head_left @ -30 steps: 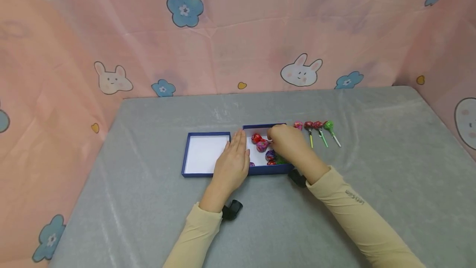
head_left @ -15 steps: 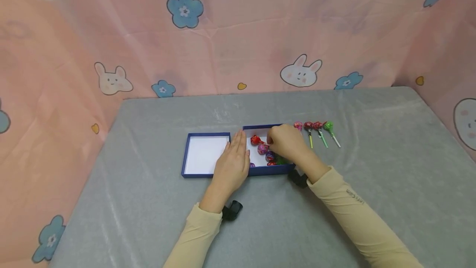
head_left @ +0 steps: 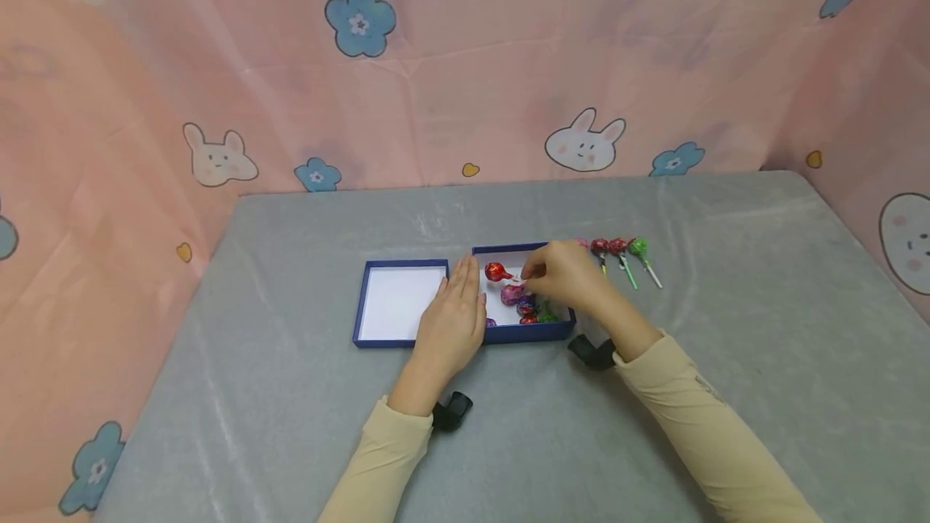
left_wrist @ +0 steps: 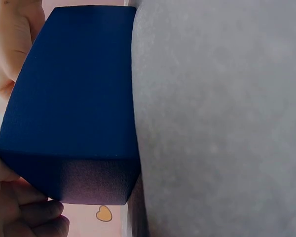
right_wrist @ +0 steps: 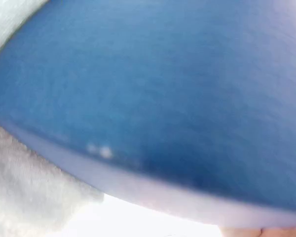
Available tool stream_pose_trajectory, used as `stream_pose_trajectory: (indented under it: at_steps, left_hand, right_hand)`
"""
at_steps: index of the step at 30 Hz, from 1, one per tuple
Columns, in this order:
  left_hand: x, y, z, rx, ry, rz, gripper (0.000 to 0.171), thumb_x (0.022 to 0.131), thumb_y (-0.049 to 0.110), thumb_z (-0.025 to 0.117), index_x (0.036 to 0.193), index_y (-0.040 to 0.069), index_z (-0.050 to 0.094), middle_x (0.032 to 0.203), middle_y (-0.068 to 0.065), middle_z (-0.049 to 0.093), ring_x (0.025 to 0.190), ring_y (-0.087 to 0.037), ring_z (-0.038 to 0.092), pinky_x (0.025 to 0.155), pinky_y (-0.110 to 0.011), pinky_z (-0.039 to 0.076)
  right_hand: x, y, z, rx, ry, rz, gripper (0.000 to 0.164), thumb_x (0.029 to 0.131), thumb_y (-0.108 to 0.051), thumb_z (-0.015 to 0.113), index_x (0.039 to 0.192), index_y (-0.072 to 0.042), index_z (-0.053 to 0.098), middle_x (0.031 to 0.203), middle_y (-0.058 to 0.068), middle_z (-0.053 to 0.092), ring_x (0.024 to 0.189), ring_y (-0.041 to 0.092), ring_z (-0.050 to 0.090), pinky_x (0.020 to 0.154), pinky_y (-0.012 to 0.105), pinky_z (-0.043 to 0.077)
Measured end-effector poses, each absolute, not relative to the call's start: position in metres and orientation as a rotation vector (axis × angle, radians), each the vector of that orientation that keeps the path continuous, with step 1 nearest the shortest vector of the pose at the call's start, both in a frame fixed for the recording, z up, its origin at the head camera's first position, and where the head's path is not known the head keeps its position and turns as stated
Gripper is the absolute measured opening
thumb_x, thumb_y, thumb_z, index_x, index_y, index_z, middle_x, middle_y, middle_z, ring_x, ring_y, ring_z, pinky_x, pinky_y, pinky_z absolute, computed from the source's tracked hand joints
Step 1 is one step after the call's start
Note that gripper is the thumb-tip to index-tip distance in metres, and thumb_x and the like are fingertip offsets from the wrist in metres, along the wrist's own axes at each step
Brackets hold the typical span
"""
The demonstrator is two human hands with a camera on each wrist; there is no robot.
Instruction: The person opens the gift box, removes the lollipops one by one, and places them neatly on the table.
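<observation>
Left hand (head_left: 456, 320) lay flat, fingers straight, steadying the box (head_left: 519, 334); right hand (head_left: 563, 274) pinched the red lollipop's (head_left: 496, 271) stick, lifting it just ahead of its fingers.

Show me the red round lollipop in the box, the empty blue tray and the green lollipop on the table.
red round lollipop (head_left: 497, 271), head view, on its wrapped head.
empty blue tray (head_left: 397, 303), head view, on its white floor.
green lollipop (head_left: 638, 247), head view, on its wrapped head.

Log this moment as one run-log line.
left hand: flat on box edge | right hand: pinching red lollipop stick over box | lid: empty, beside box
</observation>
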State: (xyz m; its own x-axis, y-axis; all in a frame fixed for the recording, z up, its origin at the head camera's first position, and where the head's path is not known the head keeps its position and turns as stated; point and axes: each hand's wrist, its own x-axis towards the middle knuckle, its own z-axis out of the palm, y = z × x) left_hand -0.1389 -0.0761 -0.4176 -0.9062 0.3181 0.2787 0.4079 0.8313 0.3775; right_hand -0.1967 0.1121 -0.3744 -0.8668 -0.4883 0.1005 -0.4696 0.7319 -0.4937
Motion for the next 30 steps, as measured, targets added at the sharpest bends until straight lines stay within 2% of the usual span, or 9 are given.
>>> stream_pose_trajectory:
  at_steps: [5, 10, 22, 30]
  left_hand:
    - [-0.140, -0.076, -0.419, -0.557, -2.812, -0.636, 0.050, 0.098, 0.015, 0.045, 0.140, -0.009, 0.035, 0.146, -0.020, 0.035, 0.136, -0.028, 0.033, 0.108, -0.045, 0.030]
    - [-0.140, -0.076, -0.419, -0.557, -2.812, -0.638, 0.050, 0.099, 0.015, 0.045, 0.141, -0.010, 0.034, 0.146, -0.021, 0.035, 0.136, -0.029, 0.032, 0.108, -0.045, 0.029]
    - [-0.140, -0.075, -0.419, -0.579, -2.801, -0.630, 0.051, 0.099, 0.015, 0.044, 0.141, -0.011, 0.033, 0.145, -0.023, 0.035, 0.135, -0.031, 0.033, 0.108, -0.046, 0.030]
    - [-0.139, -0.076, -0.418, -0.571, -2.823, -0.637, 0.050, 0.100, 0.017, 0.041, 0.142, -0.010, 0.032, 0.147, -0.022, 0.033, 0.137, -0.029, 0.031, 0.109, -0.045, 0.029]
  right_hand:
    - [-0.192, 0.121, -0.371, -0.692, 2.869, -0.979, 0.003, 0.078, -0.001, 0.071, 0.078, 0.001, 0.074, 0.075, 0.008, 0.070, 0.067, 0.017, 0.064, 0.062, 0.035, 0.054]
    - [-0.188, 0.133, -0.368, -0.557, 2.807, -1.153, 0.004, 0.079, -0.001, 0.072, 0.082, 0.001, 0.074, 0.078, 0.009, 0.069, 0.069, 0.018, 0.061, 0.062, 0.031, 0.052]
    - [-0.175, 0.174, -0.372, -0.281, 2.733, -1.282, 0.011, 0.081, -0.008, 0.074, 0.088, 0.000, 0.074, 0.081, 0.008, 0.069, 0.071, 0.018, 0.058, 0.061, 0.023, 0.050]
    - [-0.171, 0.188, -0.377, -0.287, 2.638, -1.351, 0.015, 0.080, -0.005, 0.074, 0.091, 0.005, 0.073, 0.082, 0.010, 0.070, 0.069, 0.011, 0.059, 0.061, 0.023, 0.051]
